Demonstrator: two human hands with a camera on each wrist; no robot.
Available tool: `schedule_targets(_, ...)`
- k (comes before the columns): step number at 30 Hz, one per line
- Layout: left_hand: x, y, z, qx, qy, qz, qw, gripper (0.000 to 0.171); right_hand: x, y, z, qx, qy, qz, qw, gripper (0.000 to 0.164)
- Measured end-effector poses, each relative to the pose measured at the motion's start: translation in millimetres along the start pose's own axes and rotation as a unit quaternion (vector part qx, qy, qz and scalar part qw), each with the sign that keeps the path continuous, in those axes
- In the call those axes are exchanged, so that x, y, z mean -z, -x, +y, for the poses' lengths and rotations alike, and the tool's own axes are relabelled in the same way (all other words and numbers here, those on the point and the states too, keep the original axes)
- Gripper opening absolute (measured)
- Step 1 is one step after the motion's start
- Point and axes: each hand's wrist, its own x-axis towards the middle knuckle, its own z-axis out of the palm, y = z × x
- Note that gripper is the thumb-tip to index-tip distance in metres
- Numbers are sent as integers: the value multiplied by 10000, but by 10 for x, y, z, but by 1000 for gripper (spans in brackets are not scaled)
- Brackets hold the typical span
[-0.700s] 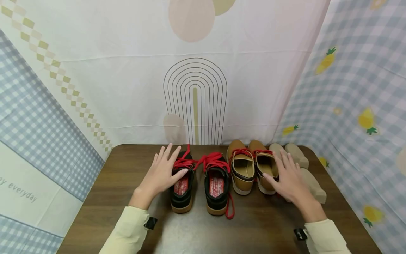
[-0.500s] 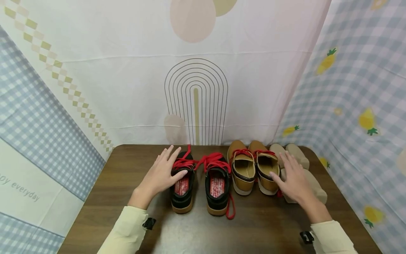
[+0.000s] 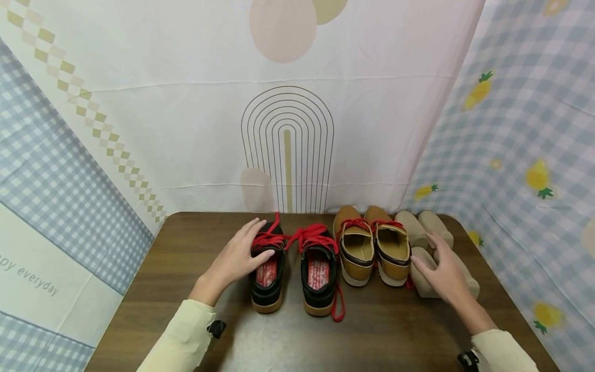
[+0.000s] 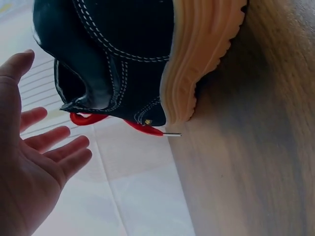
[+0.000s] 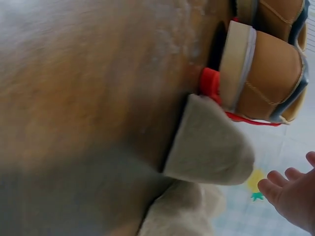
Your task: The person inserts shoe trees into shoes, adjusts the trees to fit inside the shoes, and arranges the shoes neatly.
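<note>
My left hand is at the left side of a black shoe, thumb over its opening, fingers beside the red laces. In the left wrist view its fingers are relaxed, with a visible gap to the shoe. A second black shoe stands to its right, red-laced too. My right hand hangs over the beige shoe-shaped forms, fingers spread and holding nothing. Left of that hand stand two tan shoes with red laces. The right hand partly hides the front forms.
All the footwear stands on a brown wooden table, toes toward the back edge. Behind it hangs a white patterned cloth, with checked cloths at both sides. A red lace trails beside the second black shoe.
My right hand has moved right and slightly nearer, from over the right tan shoe to over the front beige forms. The left hand's fingertips have dipped slightly. The shoes stay where they were.
</note>
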Motion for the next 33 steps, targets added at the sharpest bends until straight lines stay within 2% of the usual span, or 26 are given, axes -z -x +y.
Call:
schedule_targets(6,-3,-16,-54,-17,251,109,9996,70,10,68,122,-328,-368,-113,9987,87)
schedule_targets(13,-29,-20,-91,45,514,224,9984,68,-38,182,233,-596,-136,-43,9981,86)
schedule_targets(18,-55,-28,-112,252,726,296,9966,65,-67,279,277,-762,-27,-17,9971,86)
schedule_targets(22,-77,-17,-128,501,963,364,9934,59,-63,330,308,-718,66,-37,9974,86)
schedule_targets(28,-114,20,-140,1020,1151,519,9867,40,-55,379,325,-756,253,-100,9968,89)
schedule_targets(33,-144,47,-150,1289,1221,580,9824,30,-47,378,342,-903,389,-297,9947,92)
